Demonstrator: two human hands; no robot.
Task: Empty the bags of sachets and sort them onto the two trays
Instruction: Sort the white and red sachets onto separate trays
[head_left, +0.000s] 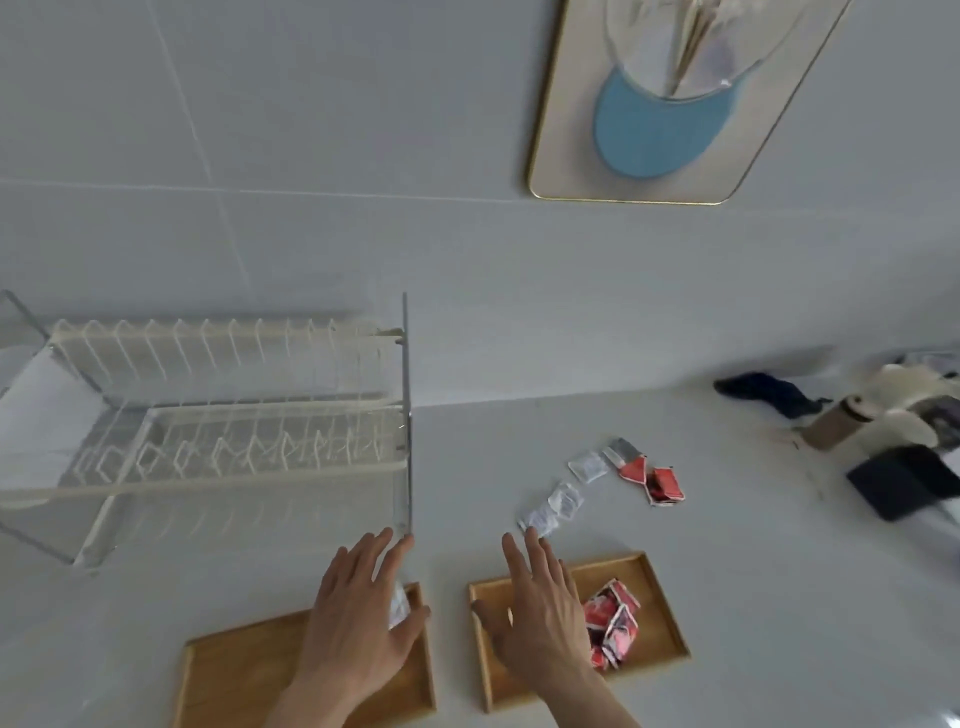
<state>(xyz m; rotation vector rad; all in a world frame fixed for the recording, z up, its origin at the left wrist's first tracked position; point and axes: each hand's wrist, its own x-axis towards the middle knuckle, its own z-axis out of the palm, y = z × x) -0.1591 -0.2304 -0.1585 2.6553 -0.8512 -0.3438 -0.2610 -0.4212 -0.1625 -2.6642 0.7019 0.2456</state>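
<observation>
On the white counter (727, 571), two wooden trays lie side by side. Left tray (234, 670): the left hand (358, 618) is spread flat above it, fingers straight, gripping nothing; one white sachet (399, 605) shows just under the fingers. Right tray (660, 613): holds a heap of red sachets (613, 623); the right hand (540, 608) hovers over its left part, fingers extended, holding nothing. Beyond the trays, loose white sachets (556, 506) and red sachets (654, 480) lie on the counter. A dish rack (218, 415) stands to the left.
</observation>
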